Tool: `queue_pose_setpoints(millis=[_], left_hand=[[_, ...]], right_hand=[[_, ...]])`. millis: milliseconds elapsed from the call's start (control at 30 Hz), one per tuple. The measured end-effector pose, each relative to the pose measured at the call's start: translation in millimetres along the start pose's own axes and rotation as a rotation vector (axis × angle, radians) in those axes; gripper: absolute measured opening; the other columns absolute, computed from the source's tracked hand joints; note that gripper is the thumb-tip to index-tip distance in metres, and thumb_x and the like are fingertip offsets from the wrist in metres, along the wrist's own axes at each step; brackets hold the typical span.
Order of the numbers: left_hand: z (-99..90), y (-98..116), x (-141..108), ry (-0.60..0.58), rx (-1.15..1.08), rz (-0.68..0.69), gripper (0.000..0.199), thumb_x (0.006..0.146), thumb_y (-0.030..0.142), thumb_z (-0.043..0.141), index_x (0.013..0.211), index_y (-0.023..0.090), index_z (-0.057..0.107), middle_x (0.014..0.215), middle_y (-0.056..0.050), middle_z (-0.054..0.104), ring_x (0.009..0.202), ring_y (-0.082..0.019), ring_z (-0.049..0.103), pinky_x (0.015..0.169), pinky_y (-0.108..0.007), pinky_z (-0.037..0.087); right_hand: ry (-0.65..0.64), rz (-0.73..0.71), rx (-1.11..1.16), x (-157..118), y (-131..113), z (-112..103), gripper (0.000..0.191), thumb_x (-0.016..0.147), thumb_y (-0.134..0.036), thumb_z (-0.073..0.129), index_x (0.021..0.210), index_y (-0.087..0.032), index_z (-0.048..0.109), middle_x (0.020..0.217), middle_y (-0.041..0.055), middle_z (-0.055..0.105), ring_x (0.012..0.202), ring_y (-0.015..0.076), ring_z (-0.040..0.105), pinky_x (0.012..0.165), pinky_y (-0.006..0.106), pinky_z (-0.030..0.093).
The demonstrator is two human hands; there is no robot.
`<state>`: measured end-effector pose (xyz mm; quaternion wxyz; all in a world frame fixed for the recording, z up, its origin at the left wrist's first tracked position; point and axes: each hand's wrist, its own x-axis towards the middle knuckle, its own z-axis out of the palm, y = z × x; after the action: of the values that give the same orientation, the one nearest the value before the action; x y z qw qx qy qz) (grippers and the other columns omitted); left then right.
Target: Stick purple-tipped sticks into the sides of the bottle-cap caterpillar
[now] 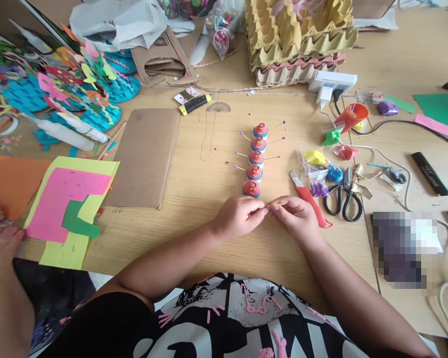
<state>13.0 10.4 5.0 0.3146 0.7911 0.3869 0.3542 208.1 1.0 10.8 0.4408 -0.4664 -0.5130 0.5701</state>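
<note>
My left hand (239,218) and my right hand (297,218) meet at the near end of a row of clay figures. Their fingertips are pinched together on thin pale sticks (279,202), which look like toothpicks and are mostly hidden by the fingers. Just beyond lies the row of several small figures, with red faces, blue rims and white bases; the nearest is a clay figure (251,189). Toothpicks with purple balls (283,122) on their ends stick out from the sides of the farther figures. No side sticks show on the nearest one.
Right of my hands lie a red-handled cutter (313,206), black scissors (346,196) and bagged clay (315,158). Cardboard (145,159) and coloured paper (70,209) are on the left, beside another person's hand (2,233). Egg trays (302,44) and a power strip (334,80) stand behind.
</note>
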Motion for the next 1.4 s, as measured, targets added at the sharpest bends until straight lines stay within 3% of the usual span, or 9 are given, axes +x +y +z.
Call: queue_pose_setpoints(millis=[200, 400, 533, 633, 733, 900, 1100, 1267, 1400], left_hand=[[-0.9, -2, -1, 0.011, 0.042, 0.039, 0.031, 0.097, 0.028, 0.058, 0.067, 0.018, 0.06, 0.059, 0.001, 0.056, 0.055, -0.01, 0.044, 0.056, -0.026, 0.034], [-2.2, -6, -1, 0.03, 0.002, 0.049, 0.022, 0.092, 0.024, 0.061, 0.071, 0.017, 0.066, 0.061, 0.0, 0.061, 0.055, -0.01, 0.05, 0.056, -0.024, 0.038], [-2.1, -8, -1, 0.074, -0.105, -0.017, 0.021, 0.09, 0.024, 0.063, 0.073, 0.016, 0.07, 0.064, -0.001, 0.066, 0.054, -0.01, 0.053, 0.055, -0.023, 0.04], [-2.8, -8, 0, 0.079, -0.133, -0.042, 0.021, 0.09, 0.025, 0.063, 0.073, 0.016, 0.07, 0.062, -0.001, 0.064, 0.053, -0.009, 0.051, 0.053, -0.023, 0.038], [-3.9, -7, 0, 0.056, -0.044, 0.03, 0.025, 0.09, 0.025, 0.061, 0.067, 0.017, 0.066, 0.056, 0.002, 0.058, 0.053, -0.01, 0.046, 0.054, -0.024, 0.035], [-5.6, -8, 0, -0.055, 0.194, 0.167, 0.024, 0.09, 0.022, 0.058, 0.068, 0.019, 0.066, 0.058, 0.002, 0.063, 0.056, -0.011, 0.053, 0.059, -0.027, 0.036], [-12.1, -13, 3, -0.156, 0.484, 0.25, 0.026, 0.087, 0.023, 0.059, 0.061, 0.02, 0.062, 0.059, 0.0, 0.065, 0.056, -0.014, 0.058, 0.055, -0.031, 0.031], [-20.4, -14, 6, -0.256, 0.624, 0.28, 0.023, 0.083, 0.022, 0.059, 0.061, 0.019, 0.064, 0.061, -0.004, 0.068, 0.056, -0.018, 0.06, 0.052, -0.033, 0.027], [-25.3, -11, 7, -0.341, 0.66, 0.255, 0.019, 0.082, 0.023, 0.061, 0.064, 0.018, 0.067, 0.064, -0.006, 0.069, 0.057, -0.019, 0.062, 0.053, -0.033, 0.031]], right_hand=[[0.045, -0.106, -0.128, -1, 4, -2, 0.024, 0.09, -0.046, 0.074, 0.09, -0.022, 0.076, 0.082, 0.0052, 0.076, 0.073, 0.0176, 0.068, 0.068, 0.031, 0.057], [0.405, -0.391, -0.792, 4, -18, -28, 0.019, 0.097, -0.038, 0.063, 0.101, -0.023, 0.074, 0.091, 0.0085, 0.071, 0.081, 0.0213, 0.064, 0.081, 0.039, 0.053], [0.62, -0.246, -1.216, 15, -20, -62, 0.035, 0.088, -0.045, 0.068, 0.112, -0.019, 0.069, 0.111, 0.0166, 0.066, 0.109, 0.0333, 0.06, 0.1, 0.052, 0.046], [0.642, -0.083, -1.329, 21, -11, -79, 0.043, 0.082, -0.051, 0.074, 0.106, -0.017, 0.067, 0.112, 0.0211, 0.064, 0.114, 0.0378, 0.055, 0.1, 0.056, 0.044], [0.633, -0.008, -1.357, 22, -4, -84, 0.042, 0.08, -0.055, 0.075, 0.096, -0.016, 0.067, 0.111, 0.023, 0.063, 0.11, 0.0392, 0.055, 0.094, 0.057, 0.045], [0.559, -0.027, -1.345, 21, -5, -80, 0.033, 0.083, -0.05, 0.072, 0.083, -0.017, 0.067, 0.105, 0.0234, 0.062, 0.105, 0.0385, 0.054, 0.088, 0.056, 0.045], [0.664, -0.128, -1.209, 23, -8, -76, 0.024, 0.084, -0.042, 0.07, 0.091, -0.02, 0.064, 0.103, 0.0151, 0.065, 0.102, 0.0332, 0.059, 0.091, 0.055, 0.047], [0.426, -0.271, -0.534, 16, -3, -46, 0.03, 0.09, -0.048, 0.07, 0.1, -0.024, 0.056, 0.085, 0.0036, 0.065, 0.073, 0.0187, 0.06, 0.072, 0.036, 0.052], [0.159, -0.169, -0.076, 12, 1, -16, 0.036, 0.087, -0.051, 0.075, 0.098, -0.027, 0.051, 0.086, 0.0011, 0.067, 0.074, 0.0161, 0.062, 0.072, 0.031, 0.053]])
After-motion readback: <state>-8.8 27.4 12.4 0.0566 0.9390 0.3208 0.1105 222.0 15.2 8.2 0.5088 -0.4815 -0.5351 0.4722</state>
